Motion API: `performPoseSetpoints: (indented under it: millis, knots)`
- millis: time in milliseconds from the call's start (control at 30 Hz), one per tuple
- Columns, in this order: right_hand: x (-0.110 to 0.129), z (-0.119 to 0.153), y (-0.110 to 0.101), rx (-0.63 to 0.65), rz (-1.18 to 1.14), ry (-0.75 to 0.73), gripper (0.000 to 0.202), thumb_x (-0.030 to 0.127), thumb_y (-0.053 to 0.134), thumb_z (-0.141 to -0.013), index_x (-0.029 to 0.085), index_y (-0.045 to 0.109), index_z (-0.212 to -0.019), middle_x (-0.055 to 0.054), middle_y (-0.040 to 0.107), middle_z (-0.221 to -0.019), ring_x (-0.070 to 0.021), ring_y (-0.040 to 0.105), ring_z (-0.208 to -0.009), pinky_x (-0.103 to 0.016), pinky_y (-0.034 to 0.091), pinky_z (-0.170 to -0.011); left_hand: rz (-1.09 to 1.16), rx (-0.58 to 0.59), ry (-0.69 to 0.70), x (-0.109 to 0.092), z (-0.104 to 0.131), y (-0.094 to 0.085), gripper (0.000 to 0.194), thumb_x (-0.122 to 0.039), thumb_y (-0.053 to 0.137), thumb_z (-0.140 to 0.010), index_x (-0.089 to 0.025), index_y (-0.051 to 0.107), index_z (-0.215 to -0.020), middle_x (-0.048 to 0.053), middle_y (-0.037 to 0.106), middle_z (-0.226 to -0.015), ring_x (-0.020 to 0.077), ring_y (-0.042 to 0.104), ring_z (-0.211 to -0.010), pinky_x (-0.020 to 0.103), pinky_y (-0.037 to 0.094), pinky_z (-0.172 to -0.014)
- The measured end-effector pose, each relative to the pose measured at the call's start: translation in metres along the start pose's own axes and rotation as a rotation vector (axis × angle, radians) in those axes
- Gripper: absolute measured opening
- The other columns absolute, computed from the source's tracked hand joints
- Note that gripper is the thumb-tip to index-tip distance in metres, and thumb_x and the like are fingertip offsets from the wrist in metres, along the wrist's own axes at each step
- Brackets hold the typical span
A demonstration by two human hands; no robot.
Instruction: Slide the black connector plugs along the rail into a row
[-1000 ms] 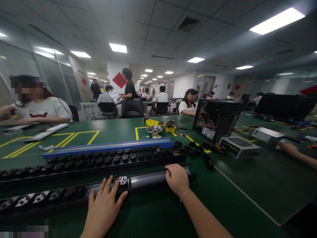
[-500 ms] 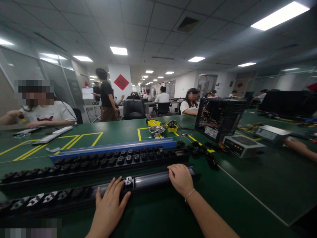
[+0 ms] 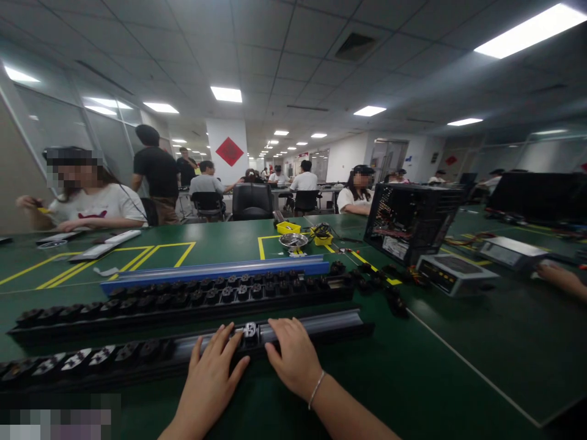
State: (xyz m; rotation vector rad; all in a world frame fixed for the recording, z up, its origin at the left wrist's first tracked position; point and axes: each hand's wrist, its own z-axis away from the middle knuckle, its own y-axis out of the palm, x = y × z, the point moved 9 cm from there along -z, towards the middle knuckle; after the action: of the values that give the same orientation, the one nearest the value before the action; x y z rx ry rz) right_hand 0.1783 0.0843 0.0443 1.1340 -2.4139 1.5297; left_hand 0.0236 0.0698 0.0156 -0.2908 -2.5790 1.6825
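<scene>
A long black track rail (image 3: 337, 321) lies closest to me, with several dark socket modules (image 3: 123, 352) seated along its left part. One single socket module (image 3: 250, 331) with a pale top sits near the middle of the rail. My left hand (image 3: 211, 370) rests on the rail just left of that module, fingers stretched and spread. On the other side, my right hand (image 3: 296, 355) lies over the rail, fingers extended and close together; whether either hand touches the module is hard to tell. Nothing is visibly held.
Behind lie a second black rail (image 3: 293, 307) full of socket modules and a blue rail (image 3: 220, 269). Loose black modules (image 3: 395, 302), a metal dish (image 3: 294, 241), a yellow bin (image 3: 288, 227), an open computer case (image 3: 408, 220) and a power supply (image 3: 456, 274) stand beyond. Co-workers sit around.
My right hand has slid leftward along the front rail, from its right part to beside the single socket module. My left hand stays on the rail. The view has shifted slightly.
</scene>
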Motion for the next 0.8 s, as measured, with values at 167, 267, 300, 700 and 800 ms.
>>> performPoseSetpoints:
  millis: [167,267,300,700,800]
  knots:
    - [0.009,-0.007,0.009,0.005,0.002,0.044,0.042,0.034,0.048,-0.083,0.021,0.051,-0.122,-0.006,0.06,-0.118,-0.0207,0.045,-0.117,-0.044,0.014,-0.108,-0.023,0.012,0.012,-0.004,0.0,0.0,0.045,-0.046,0.04,-0.084,-0.031,0.049,-0.125,0.006,0.046,-0.137,0.0258,0.038,-0.128,0.054,0.022,-0.104]
    - [0.01,-0.011,0.013,0.013,-0.028,0.103,0.043,0.036,0.048,-0.083,0.021,0.052,-0.123,-0.007,0.06,-0.118,-0.0219,0.046,-0.115,-0.045,0.017,-0.107,-0.037,0.008,0.015,-0.005,0.0,0.0,0.045,-0.046,0.04,-0.084,-0.032,0.049,-0.126,0.006,0.046,-0.137,0.0259,0.038,-0.128,0.055,0.023,-0.103]
    - [0.011,-0.013,0.014,0.014,-0.041,0.121,0.043,0.036,0.049,-0.082,0.022,0.052,-0.123,-0.006,0.06,-0.118,-0.0222,0.047,-0.115,-0.045,0.017,-0.106,-0.041,0.005,0.017,-0.005,0.0,0.0,0.045,-0.046,0.04,-0.083,-0.032,0.049,-0.126,0.006,0.047,-0.136,0.026,0.038,-0.128,0.054,0.023,-0.103]
    - [0.013,-0.019,0.019,-0.032,-0.08,0.199,0.029,0.038,0.057,-0.078,0.028,0.061,-0.105,-0.002,0.066,-0.106,-0.0205,0.05,-0.108,-0.042,0.021,-0.102,-0.057,-0.011,0.012,-0.006,0.0,-0.001,0.045,-0.044,0.044,-0.082,-0.033,0.049,-0.125,0.007,0.047,-0.135,0.0269,0.038,-0.127,0.054,0.022,-0.104]
    - [0.012,-0.02,0.02,-0.061,-0.059,0.221,0.025,0.037,0.057,-0.078,0.027,0.062,-0.101,-0.002,0.067,-0.102,-0.02,0.052,-0.106,-0.041,0.022,-0.101,-0.057,-0.009,0.013,-0.007,0.0,-0.003,0.044,-0.044,0.043,-0.082,-0.033,0.05,-0.125,0.007,0.047,-0.136,0.0268,0.038,-0.127,0.054,0.022,-0.103]
